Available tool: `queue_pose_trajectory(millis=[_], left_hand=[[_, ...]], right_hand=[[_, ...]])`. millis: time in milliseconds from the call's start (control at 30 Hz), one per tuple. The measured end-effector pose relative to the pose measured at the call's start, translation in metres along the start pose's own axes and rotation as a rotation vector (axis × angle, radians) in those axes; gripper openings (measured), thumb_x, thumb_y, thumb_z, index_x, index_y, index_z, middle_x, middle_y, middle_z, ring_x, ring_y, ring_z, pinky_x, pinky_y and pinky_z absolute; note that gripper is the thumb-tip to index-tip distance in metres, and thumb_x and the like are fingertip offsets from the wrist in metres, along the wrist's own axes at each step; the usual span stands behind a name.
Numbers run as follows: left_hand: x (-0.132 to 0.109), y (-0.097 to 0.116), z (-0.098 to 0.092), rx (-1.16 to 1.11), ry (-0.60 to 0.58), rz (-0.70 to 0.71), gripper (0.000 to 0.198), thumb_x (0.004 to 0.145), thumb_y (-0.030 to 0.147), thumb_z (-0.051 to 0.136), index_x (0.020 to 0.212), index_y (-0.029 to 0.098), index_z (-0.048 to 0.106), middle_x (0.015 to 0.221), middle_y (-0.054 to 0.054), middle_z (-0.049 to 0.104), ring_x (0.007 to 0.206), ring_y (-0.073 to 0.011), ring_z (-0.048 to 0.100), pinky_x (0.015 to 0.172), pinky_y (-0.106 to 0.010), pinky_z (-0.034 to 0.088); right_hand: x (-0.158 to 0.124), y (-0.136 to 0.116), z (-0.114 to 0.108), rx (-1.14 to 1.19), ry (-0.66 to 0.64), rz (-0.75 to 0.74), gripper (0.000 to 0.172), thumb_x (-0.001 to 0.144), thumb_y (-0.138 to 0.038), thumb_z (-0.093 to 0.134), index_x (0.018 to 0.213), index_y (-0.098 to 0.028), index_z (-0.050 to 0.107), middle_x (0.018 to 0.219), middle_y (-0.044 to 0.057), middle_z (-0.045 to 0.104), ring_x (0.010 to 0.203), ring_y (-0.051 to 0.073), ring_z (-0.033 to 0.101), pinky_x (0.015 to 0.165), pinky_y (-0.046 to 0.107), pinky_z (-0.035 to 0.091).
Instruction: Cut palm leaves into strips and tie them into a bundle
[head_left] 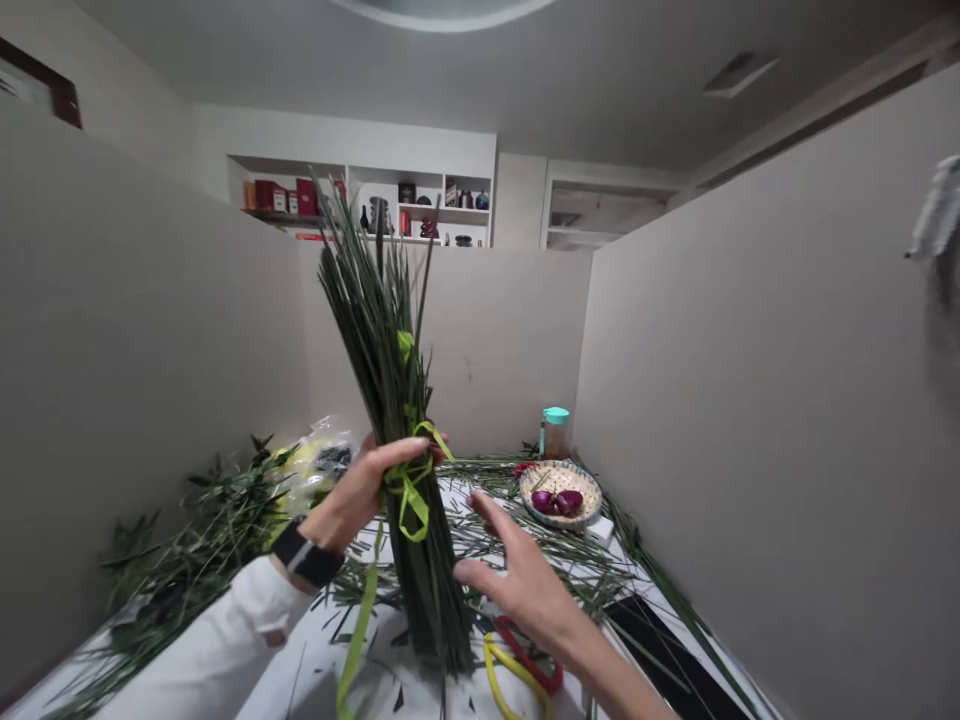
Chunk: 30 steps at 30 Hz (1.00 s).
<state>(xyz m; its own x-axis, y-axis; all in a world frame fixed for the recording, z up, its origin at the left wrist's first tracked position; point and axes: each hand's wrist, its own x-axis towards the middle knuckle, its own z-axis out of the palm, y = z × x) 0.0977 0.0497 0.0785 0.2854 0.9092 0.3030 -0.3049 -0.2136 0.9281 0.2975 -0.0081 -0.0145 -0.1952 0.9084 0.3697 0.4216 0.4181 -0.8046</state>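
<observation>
A tall bundle of long green leaves (431, 575) stands almost upright on the table, its top leaning left. Around its middle runs a bright green ribbon (411, 490), knotted with loops at the front and one long tail hanging to the left. My left hand (382, 475) wraps around the bundle at the ribbon, thumb across the front. To the right of the bundle is my right hand (517, 570), fingers apart and nothing in it. Beneath that hand lie scissors with red and yellow handles (517, 670); their blades are hidden.
Loose leaves (217, 540) pile up at the left, and more cuttings lie across the white table (300, 670). At the back right are a woven basket (529, 500) with purple onions (568, 502) and a teal-lidded jug (556, 430). Grey partitions (750, 350) enclose the table.
</observation>
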Motion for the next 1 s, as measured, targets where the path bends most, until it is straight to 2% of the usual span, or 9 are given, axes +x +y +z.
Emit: queue_pose_trajectory(millis=[33, 100, 233, 333, 433, 633, 733, 900, 1000], left_hand=[[-0.002, -0.009, 0.001, 0.005, 0.002, -0.003, 0.021, 0.072, 0.028, 0.076, 0.085, 0.013, 0.075, 0.083, -0.010, 0.078, 0.077, -0.0245, 0.072, 0.070, -0.033, 0.056], [-0.005, -0.021, 0.002, 0.008, 0.006, 0.001, 0.023, 0.073, 0.030, 0.076, 0.090, 0.015, 0.075, 0.085, -0.008, 0.078, 0.080, -0.0246, 0.072, 0.072, -0.034, 0.056], [-0.008, -0.020, 0.007, 0.009, -0.006, 0.047, 0.032, 0.075, 0.031, 0.075, 0.105, 0.020, 0.073, 0.108, -0.007, 0.076, 0.099, -0.0259, 0.069, 0.084, -0.035, 0.054], [-0.010, -0.016, 0.014, 0.035, -0.038, 0.068, 0.032, 0.074, 0.030, 0.076, 0.104, 0.018, 0.073, 0.109, -0.009, 0.075, 0.098, -0.0264, 0.069, 0.085, -0.036, 0.053], [-0.014, -0.025, 0.015, 0.053, -0.036, 0.077, 0.029, 0.075, 0.031, 0.076, 0.100, 0.017, 0.075, 0.103, -0.009, 0.077, 0.092, -0.0257, 0.069, 0.085, -0.036, 0.052], [-0.023, -0.047, 0.009, 0.054, 0.105, 0.099, 0.022, 0.072, 0.031, 0.079, 0.088, 0.017, 0.075, 0.080, -0.003, 0.074, 0.075, -0.0198, 0.065, 0.070, -0.030, 0.047], [-0.027, -0.044, 0.013, -0.004, 0.165, 0.141, 0.029, 0.068, 0.033, 0.082, 0.090, 0.018, 0.072, 0.077, -0.001, 0.072, 0.072, -0.0187, 0.063, 0.069, -0.029, 0.046], [-0.035, -0.038, 0.019, -0.148, 0.129, 0.211, 0.042, 0.083, 0.048, 0.065, 0.119, 0.027, 0.064, 0.111, -0.003, 0.072, 0.099, -0.0221, 0.065, 0.086, -0.033, 0.049], [-0.044, -0.048, 0.020, -0.162, 0.074, 0.178, 0.040, 0.076, 0.039, 0.076, 0.112, 0.023, 0.069, 0.113, -0.005, 0.072, 0.105, -0.0231, 0.063, 0.095, -0.035, 0.046]], right_hand=[[0.002, 0.001, 0.008, 0.068, -0.015, 0.013, 0.087, 0.079, -0.047, 0.071, 0.151, -0.019, 0.033, 0.154, 0.015, 0.041, 0.141, 0.031, 0.039, 0.115, 0.053, 0.028], [0.005, 0.003, 0.023, 0.161, -0.025, 0.018, 0.096, 0.073, -0.043, 0.077, 0.153, -0.020, 0.028, 0.152, 0.014, 0.043, 0.140, 0.031, 0.040, 0.115, 0.051, 0.029], [0.010, -0.005, 0.048, 0.253, 0.016, -0.019, 0.104, 0.062, -0.022, 0.083, 0.151, -0.026, 0.029, 0.144, 0.008, 0.053, 0.130, 0.029, 0.049, 0.110, 0.045, 0.038], [0.013, -0.012, 0.061, 0.250, 0.073, -0.030, 0.083, 0.063, -0.017, 0.079, 0.138, -0.025, 0.045, 0.126, 0.005, 0.063, 0.113, 0.028, 0.059, 0.097, 0.041, 0.047], [0.014, -0.009, 0.069, 0.199, 0.113, -0.049, 0.065, 0.064, -0.013, 0.073, 0.125, -0.022, 0.054, 0.112, 0.004, 0.066, 0.100, 0.026, 0.063, 0.086, 0.037, 0.051], [0.016, 0.001, 0.083, 0.132, 0.108, -0.042, 0.067, 0.069, -0.019, 0.069, 0.131, -0.018, 0.045, 0.109, 0.007, 0.069, 0.094, 0.025, 0.067, 0.080, 0.036, 0.054], [0.017, -0.006, 0.080, 0.078, 0.137, -0.065, 0.058, 0.072, -0.020, 0.063, 0.127, -0.017, 0.043, 0.105, 0.008, 0.069, 0.090, 0.024, 0.068, 0.077, 0.036, 0.054], [0.028, -0.016, 0.045, -0.084, 0.217, -0.142, 0.047, 0.075, -0.026, 0.057, 0.119, -0.019, 0.043, 0.098, 0.008, 0.068, 0.084, 0.025, 0.066, 0.073, 0.036, 0.052], [0.029, -0.014, 0.032, -0.216, 0.224, -0.161, 0.046, 0.074, -0.024, 0.054, 0.118, -0.020, 0.044, 0.100, 0.010, 0.066, 0.083, 0.027, 0.066, 0.071, 0.037, 0.049]])
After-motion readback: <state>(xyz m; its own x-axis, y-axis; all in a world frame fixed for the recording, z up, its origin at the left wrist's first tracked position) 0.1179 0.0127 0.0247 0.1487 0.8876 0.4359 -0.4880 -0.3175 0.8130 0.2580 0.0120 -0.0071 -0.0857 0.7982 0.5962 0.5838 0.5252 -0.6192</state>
